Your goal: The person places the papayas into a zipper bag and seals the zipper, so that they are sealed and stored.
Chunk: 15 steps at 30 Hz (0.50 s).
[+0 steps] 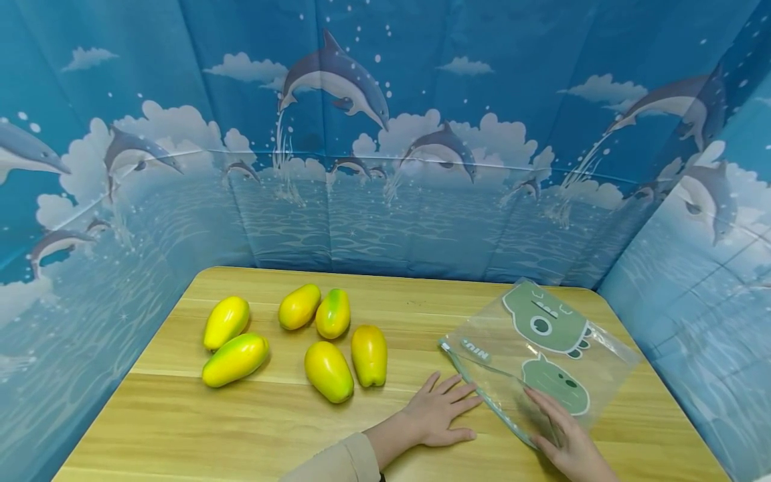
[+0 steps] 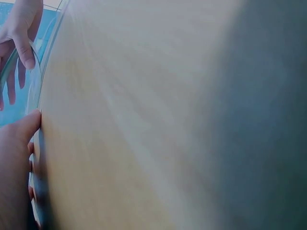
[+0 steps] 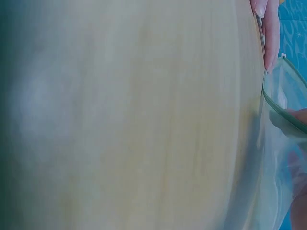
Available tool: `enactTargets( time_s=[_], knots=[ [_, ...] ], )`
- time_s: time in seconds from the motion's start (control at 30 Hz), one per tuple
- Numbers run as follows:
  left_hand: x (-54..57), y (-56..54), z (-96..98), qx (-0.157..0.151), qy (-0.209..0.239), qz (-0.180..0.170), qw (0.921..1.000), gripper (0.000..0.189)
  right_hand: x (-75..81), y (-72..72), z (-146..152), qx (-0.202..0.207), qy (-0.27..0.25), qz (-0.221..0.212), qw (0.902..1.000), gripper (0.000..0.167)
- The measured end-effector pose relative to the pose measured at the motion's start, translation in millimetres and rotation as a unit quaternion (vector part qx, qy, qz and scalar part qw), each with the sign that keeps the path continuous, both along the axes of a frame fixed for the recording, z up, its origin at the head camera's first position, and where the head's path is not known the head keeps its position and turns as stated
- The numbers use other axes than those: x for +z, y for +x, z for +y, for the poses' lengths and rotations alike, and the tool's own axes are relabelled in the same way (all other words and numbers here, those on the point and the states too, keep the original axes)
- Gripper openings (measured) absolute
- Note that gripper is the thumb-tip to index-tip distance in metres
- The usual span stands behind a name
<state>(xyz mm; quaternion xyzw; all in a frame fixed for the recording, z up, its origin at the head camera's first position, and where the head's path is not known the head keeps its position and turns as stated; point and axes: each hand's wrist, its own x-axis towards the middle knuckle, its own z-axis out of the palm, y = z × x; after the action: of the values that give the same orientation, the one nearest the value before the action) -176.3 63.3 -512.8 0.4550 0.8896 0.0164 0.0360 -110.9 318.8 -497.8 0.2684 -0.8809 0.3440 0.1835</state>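
A clear zip bag [image 1: 502,335] with green dinosaur-like prints and a green edge strip lies on the right of the table. My left hand [image 1: 440,412] lies palm down with fingers spread, its fingertips at the strip. At the bag's mouth is my right hand [image 1: 569,438], its thumb and fingers apart. The upper layer of film stands raised by its fingers. Through the clear film in the right wrist view, the right thumb [image 3: 283,123] shows near the green strip. No fruit is in either hand.
Several yellow-green, mango-like fruits lie left of the hands: two at the far left [image 1: 235,360], two at the back [image 1: 333,313] and two nearer the middle [image 1: 328,371]. The wooden table [image 1: 241,428] meets a blue dolphin-print curtain [image 1: 373,221] behind and at the sides.
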Motion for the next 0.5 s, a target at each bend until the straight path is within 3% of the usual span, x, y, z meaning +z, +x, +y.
enactTargets(
  time_s=[0.27,0.5],
  knots=[
    [0.5,0.1,-0.1,0.000,0.002,-0.004,1.0000,0.061,-0.1,-0.6,-3.9,-0.005,-0.018,0.013,0.9997,0.090],
    [0.7,-0.2,-0.2,-0.002,0.001,-0.004,1.0000,0.061,-1.4,0.5,-7.7,-0.044,-0.051,-0.041,0.9969,0.089]
  ],
)
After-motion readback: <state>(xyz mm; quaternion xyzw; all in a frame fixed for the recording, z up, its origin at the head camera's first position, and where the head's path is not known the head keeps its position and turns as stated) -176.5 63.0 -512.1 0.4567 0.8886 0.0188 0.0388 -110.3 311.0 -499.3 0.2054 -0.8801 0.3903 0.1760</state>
